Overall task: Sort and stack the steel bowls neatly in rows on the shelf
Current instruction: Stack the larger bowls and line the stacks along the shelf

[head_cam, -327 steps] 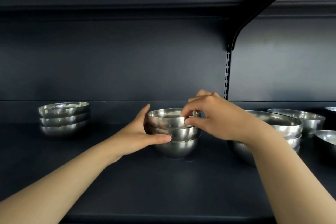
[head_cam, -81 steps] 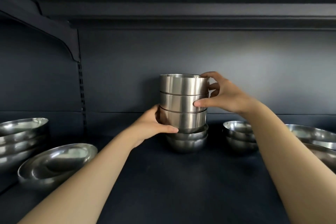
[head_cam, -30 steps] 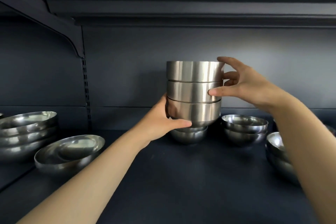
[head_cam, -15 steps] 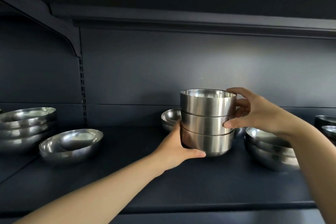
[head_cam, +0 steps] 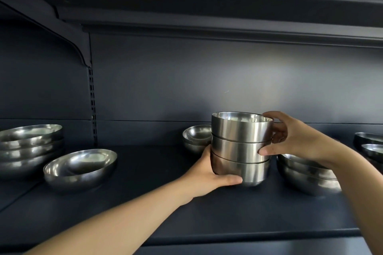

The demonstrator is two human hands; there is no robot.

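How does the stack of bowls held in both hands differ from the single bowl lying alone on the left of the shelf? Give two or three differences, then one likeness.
The held stack is three nested bowls; the single bowl is one. The held stack's bowls are deep with straight sides; the single bowl is wide and shallow. The left hand and right hand grip the held stack; nothing touches the single bowl. Both are shiny steel.

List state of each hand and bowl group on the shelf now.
Left hand: gripping held stack's bottom bowl.
Right hand: gripping its upper bowls.
Held stack: three nested, upright.
Small bowls: nested, behind.
Right bowls: nested.
Left stack: nested.
Single bowl: loose, tilted.
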